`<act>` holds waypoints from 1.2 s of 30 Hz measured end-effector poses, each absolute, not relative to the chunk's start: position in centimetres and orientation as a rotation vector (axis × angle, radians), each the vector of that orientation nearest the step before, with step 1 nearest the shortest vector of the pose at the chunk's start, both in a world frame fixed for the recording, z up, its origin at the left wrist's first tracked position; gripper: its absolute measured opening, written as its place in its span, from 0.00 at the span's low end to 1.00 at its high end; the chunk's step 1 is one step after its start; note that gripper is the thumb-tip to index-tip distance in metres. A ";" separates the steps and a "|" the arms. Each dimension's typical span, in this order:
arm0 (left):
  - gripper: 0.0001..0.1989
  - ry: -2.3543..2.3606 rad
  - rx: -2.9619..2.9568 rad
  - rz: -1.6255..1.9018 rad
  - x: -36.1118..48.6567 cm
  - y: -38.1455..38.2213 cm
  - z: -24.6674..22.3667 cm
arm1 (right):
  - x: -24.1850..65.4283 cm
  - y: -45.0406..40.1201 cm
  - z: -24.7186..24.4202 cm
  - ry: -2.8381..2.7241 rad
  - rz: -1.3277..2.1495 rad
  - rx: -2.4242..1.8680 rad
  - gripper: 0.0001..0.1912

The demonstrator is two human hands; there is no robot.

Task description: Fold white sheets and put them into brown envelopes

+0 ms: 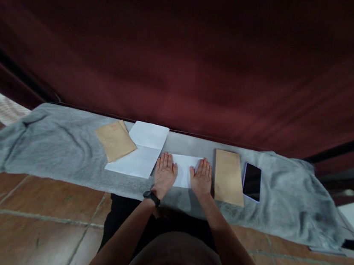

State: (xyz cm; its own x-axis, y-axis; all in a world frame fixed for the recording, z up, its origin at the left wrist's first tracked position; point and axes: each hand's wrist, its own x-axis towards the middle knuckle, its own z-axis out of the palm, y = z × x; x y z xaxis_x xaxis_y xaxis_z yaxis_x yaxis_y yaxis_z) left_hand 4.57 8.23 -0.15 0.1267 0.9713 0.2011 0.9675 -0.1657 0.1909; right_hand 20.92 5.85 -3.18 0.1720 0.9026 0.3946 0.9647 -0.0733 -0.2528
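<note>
A small white sheet of paper (183, 172), seemingly folded, lies in front of me on the grey cloth. My left hand (164, 173) rests flat on its left end, fingers stretched out and pointing away from me. On the right end lies my right hand (201, 179), also flat, with its thumb apart from the fingers. Both thumbs point inward, and the middle of the paper shows between them. Neither hand grips anything. Just left of my left hand is a larger creased white sheet (146, 154). Brown envelopes (116, 141) overlap its left side.
To the right of my right hand lies a brown envelope stack (228, 177), with a phone (252, 181) beyond it. Grey cloth (65, 149) covers the narrow bench. A dark red fabric wall (184, 73) rises behind it. Tiled floor (42, 202) shows in front.
</note>
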 end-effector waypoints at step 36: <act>0.31 1.908 2.409 0.419 4.6 6.6 -1.1 | 19.9 5.4 -3.2 -1.863 -0.161 -1.950 0.34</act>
State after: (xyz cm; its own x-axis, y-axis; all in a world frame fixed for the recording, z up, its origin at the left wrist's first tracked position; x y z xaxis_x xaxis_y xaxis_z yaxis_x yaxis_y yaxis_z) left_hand 4.56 6.56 -1.09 0.2067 0.9607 0.1853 0.9499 -0.2424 0.1972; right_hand 19.91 5.37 -3.20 0.0877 0.9227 0.3755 0.9734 0.0008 -0.2293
